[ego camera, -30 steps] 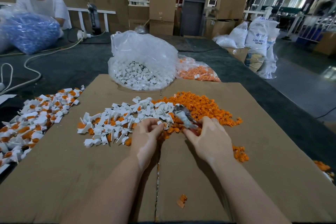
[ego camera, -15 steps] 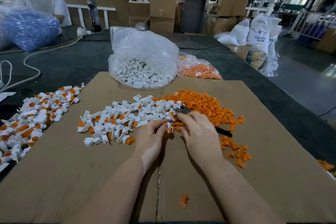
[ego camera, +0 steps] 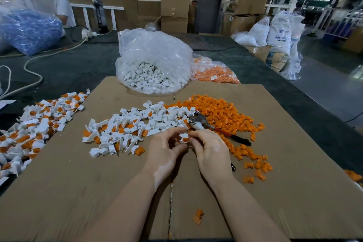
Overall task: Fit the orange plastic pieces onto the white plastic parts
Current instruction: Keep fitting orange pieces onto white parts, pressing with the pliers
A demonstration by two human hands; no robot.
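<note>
We are pinching one white part [ego camera: 184, 135] with its orange piece [ego camera: 185, 139] between both hands, left hand [ego camera: 165, 151] and right hand [ego camera: 211, 150], over the cardboard [ego camera: 78, 192].

light: even, soft | shadows: faint | edges: wide-angle bend | background: blurry

Both bare forearms reached forward and met in the middle. Left hand [ego camera: 166, 148] and right hand [ego camera: 211, 148] had fingers curled, fingertips pinching together between them.
</note>
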